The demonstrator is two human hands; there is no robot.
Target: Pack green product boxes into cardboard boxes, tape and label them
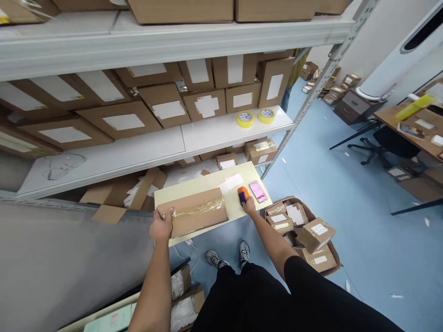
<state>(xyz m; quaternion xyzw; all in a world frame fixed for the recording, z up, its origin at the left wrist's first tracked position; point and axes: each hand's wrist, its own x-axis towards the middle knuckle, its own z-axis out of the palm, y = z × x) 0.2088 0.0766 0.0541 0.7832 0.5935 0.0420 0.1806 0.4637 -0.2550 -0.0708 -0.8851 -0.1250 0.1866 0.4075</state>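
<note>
A flat cardboard box with shiny clear tape along its top lies on a pale yellow table. My left hand grips its left end, thumb on top; a small brownish thing, too small to name, shows at the fingers. At the right of the table, my right hand is closed around an orange and dark blue handheld device, whose exact kind I cannot make out. Beside it lies a pink phone-like object, partly blurred. White paper slips lie behind the box.
Labelled cartons fill the shelf ahead, with two yellow tape rolls and safety glasses on it. An open carton stands low at left. A large bin of boxes is on the floor at right. Another person stands behind the shelf.
</note>
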